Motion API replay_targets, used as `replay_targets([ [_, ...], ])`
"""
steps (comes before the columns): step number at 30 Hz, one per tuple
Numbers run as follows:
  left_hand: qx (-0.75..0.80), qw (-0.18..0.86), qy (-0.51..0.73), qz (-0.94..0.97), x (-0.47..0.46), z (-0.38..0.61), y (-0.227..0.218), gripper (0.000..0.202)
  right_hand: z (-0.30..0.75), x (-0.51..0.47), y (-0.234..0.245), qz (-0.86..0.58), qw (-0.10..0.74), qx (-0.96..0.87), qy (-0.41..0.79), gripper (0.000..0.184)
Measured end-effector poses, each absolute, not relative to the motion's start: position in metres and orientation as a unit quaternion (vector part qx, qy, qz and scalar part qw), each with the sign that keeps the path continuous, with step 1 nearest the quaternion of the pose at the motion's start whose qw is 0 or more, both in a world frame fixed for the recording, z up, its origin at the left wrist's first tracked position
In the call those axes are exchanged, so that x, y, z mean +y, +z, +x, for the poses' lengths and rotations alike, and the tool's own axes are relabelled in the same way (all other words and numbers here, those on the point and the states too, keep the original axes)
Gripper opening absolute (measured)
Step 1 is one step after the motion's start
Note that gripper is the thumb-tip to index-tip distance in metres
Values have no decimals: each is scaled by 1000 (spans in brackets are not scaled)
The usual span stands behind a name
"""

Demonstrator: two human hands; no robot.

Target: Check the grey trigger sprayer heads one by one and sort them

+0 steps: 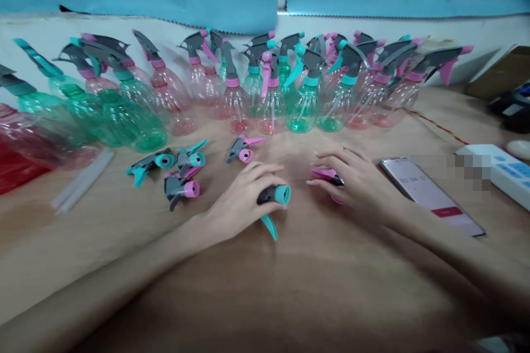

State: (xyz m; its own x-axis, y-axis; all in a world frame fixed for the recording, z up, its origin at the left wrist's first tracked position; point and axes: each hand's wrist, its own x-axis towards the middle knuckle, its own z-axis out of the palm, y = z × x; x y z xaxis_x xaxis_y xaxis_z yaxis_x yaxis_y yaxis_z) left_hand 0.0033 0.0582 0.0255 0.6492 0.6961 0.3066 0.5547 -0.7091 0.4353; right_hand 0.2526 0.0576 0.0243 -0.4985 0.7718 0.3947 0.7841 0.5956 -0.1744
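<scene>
My left hand rests on the brown table and is closed round a grey spray head with a teal collar and trigger. My right hand lies just to its right, fingers curled over a grey spray head with a pink trigger. Several loose spray heads lie to the left: a teal one, a pink and grey one, and another pink one.
A row of pink and green spray bottles stands along the back of the table. Clear dip tubes lie at left. A phone lies right of my right hand, a white power strip beyond it.
</scene>
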Motion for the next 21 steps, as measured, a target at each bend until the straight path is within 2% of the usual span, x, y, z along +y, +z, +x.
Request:
replay_targets([
  [4, 380, 139, 395, 825, 46, -5, 18, 27, 224, 43, 58, -412, 290, -850, 153, 18],
  [7, 389, 161, 445, 790, 39, -9, 13, 30, 200, 33, 74, -399, 275, -849, 211, 13],
  [10, 401, 150, 463, 776, 35, -10, 11, 31, 185, 31, 74, -380, 269, -852, 238, 14],
  [16, 410, 100, 461, 781, 31, -10, 10, 31, 180, 31, 68, -410, 235, -855, 213, 22],
  [21, 395, 90, 468, 786, 31, -11, 10, 31, 178, 29, 66, -398, 244, -834, 294, 24],
])
